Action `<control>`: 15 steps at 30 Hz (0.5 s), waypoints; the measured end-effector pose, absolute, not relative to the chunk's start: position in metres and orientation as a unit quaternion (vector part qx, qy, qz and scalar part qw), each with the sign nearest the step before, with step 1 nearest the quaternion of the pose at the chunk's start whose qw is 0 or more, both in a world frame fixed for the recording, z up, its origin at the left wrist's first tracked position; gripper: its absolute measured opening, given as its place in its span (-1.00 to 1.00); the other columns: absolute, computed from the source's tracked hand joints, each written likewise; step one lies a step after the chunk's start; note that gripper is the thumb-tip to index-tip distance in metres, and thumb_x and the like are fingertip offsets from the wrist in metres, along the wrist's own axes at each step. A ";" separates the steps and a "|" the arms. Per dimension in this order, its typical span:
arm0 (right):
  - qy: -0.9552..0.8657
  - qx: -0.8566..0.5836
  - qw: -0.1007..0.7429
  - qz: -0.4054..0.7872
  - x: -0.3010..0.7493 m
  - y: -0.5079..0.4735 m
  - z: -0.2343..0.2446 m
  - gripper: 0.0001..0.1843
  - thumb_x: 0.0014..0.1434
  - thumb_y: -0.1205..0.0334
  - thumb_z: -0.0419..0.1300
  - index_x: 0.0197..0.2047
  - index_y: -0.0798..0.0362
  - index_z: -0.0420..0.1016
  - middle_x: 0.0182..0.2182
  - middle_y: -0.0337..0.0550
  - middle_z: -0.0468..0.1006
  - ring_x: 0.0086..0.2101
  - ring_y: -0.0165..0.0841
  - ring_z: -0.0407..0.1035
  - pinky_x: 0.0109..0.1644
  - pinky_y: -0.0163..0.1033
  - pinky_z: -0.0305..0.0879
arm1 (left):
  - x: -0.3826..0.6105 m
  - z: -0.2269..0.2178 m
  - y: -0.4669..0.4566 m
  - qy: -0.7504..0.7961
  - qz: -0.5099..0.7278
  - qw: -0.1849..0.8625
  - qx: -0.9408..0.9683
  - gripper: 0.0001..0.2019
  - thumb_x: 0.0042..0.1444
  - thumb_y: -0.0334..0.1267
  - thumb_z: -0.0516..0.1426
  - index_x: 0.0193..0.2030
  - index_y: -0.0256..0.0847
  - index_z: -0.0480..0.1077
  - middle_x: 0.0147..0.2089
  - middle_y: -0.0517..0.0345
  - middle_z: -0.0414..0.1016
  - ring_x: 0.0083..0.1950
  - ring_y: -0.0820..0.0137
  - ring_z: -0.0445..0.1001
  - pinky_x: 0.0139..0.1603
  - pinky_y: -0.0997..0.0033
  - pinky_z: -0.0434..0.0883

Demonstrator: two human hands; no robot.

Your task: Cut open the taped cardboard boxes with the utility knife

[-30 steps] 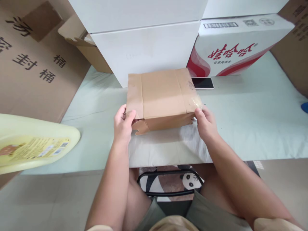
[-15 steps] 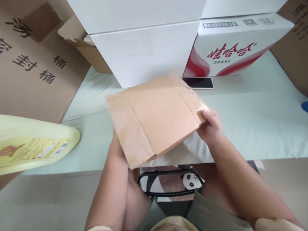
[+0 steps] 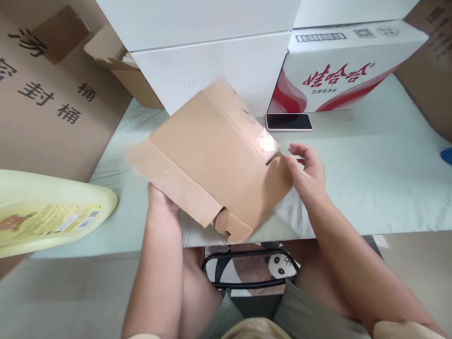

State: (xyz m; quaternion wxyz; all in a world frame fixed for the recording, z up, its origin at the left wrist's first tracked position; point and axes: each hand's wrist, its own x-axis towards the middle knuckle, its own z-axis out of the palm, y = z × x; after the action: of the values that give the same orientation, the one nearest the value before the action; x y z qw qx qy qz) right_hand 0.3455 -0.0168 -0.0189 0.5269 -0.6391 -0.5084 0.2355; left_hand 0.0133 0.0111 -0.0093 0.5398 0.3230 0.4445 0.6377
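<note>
The green-covered counter (image 3: pixel 374 188) carries white boxes (image 3: pixel 169 70) at upper centre. Mid-frame, the brown cardboard carton (image 3: pixel 205 146) tilts above it; the left hand (image 3: pixel 163 200) lies beneath, its grip indeterminable; the right hand (image 3: pixel 306 173) is loosely spread at the carton's right edge. Tiled floor (image 3: pixel 81 292) shows at lower left.

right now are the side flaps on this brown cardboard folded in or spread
Spread: left flap and right flap both extend outward from the creased main panel.

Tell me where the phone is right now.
In the head view, the phone lies right of centre on the green cloth, in front of the red-and-white carton and beyond the right hand.
</note>
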 end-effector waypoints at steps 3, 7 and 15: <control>-0.467 -0.615 0.561 0.297 0.347 -0.012 -0.025 -0.50 0.17 -0.22 0.34 0.03 -0.10 0.50 -0.05 -0.10 0.64 -0.12 -0.24 0.56 -0.10 -0.12 0.53 | 0.020 0.003 0.011 0.427 0.676 0.502 0.329 -0.60 -0.05 0.21 0.38 -0.29 -0.05 0.51 -0.24 0.07 0.71 0.21 0.04 0.60 0.19 0.04 0.59; -0.448 -0.518 0.484 0.546 0.336 -0.018 -0.026 -0.37 0.03 -0.48 0.35 -0.34 -0.04 0.47 -0.53 -0.23 0.49 -0.54 -0.34 0.38 -0.50 -0.21 0.38 | 0.024 0.007 0.014 0.430 0.669 0.498 0.345 -0.56 -0.02 0.23 0.36 -0.21 -0.06 0.51 -0.18 0.00 0.70 0.28 -0.02 0.56 0.21 -0.03 0.57; -0.400 -0.506 0.492 0.585 0.338 -0.037 0.015 -0.41 0.00 -0.41 0.42 -0.50 -0.07 0.38 -0.78 -0.39 0.09 -0.75 -0.45 -0.03 -0.68 -0.20 0.15 | 0.021 0.008 0.013 0.364 0.731 0.506 0.277 -0.68 0.05 0.00 0.13 -0.12 -0.04 0.52 -0.03 0.02 0.67 0.18 0.09 0.60 0.11 0.12 0.59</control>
State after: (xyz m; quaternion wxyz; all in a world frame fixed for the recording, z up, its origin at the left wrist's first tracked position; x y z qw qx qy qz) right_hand 0.3378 -0.0366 0.0150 0.4924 -0.5058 -0.3997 0.5848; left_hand 0.0212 0.0125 0.0082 0.5063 0.2768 0.3641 0.7311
